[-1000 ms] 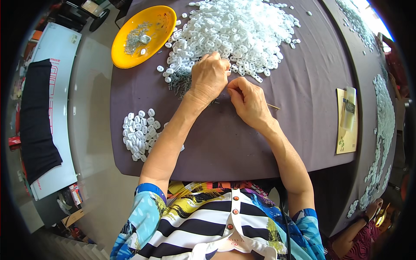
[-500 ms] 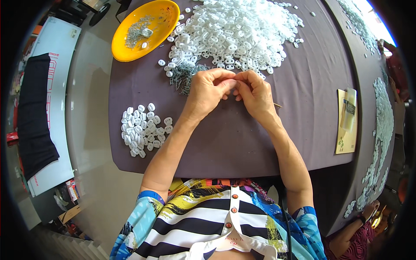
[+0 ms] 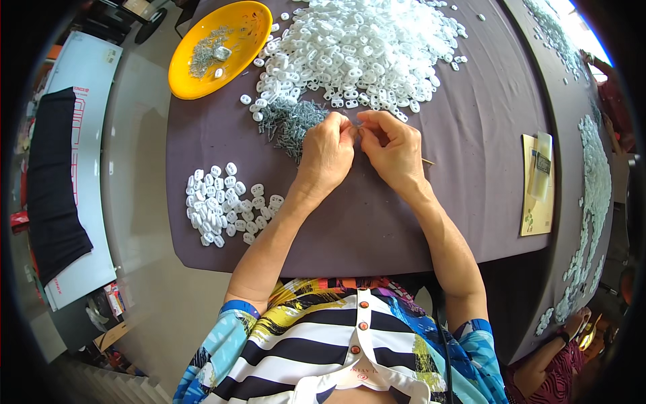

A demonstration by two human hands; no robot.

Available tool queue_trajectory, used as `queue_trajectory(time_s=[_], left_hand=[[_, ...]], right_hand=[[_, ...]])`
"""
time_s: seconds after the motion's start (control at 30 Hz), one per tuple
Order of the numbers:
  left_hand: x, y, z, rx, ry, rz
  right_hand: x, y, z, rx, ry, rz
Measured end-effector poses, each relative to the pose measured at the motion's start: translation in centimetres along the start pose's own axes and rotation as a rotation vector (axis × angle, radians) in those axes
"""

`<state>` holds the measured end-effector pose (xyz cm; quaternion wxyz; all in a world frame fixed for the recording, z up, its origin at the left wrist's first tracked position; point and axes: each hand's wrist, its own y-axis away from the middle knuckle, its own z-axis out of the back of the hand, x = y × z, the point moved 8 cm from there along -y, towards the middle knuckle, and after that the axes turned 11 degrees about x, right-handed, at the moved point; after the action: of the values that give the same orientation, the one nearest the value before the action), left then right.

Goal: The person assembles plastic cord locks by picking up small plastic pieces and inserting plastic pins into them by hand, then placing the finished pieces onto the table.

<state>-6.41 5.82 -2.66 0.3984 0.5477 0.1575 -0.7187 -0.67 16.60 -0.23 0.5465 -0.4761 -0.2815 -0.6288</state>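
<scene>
My left hand (image 3: 328, 151) and my right hand (image 3: 394, 147) are close together over the table, both with fingertips pinched. A tiny piece seems to sit between the fingertips, too small to name. Just left of my left hand lies a heap of small thin grey pieces (image 3: 291, 124), partly covered by that hand. Beyond both hands spreads a large heap of small white oval pieces with two holes (image 3: 363, 50). A smaller group of white oval pieces (image 3: 219, 202) with dark marks lies left of my left forearm.
A yellow oval dish (image 3: 252, 40) with small silvery bits stands at the far left. On the right lie a tan pad (image 3: 535, 219) and a clear roll (image 3: 540, 175). A thin stick (image 3: 428, 161) pokes out by my right wrist. Another person's arm (image 3: 548, 357) shows at lower right.
My hands have drawn slightly apart at the fingertips. More of the grey heap shows beside my left hand. The view has shifted a little.
</scene>
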Motion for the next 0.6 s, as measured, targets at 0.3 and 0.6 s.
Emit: queue_trajectory(time_s=[0.3,0.6], left_hand=[[-1.0,0.3,-0.7,0.159,0.241,0.051],[-0.6,0.6,-0.5,0.054,0.155,0.109]], right_hand=[[-1.9,-0.2,-0.1,0.090,-0.527,-0.222],[-2.2,-0.3,1.1,0.042,-0.240,-0.186]])
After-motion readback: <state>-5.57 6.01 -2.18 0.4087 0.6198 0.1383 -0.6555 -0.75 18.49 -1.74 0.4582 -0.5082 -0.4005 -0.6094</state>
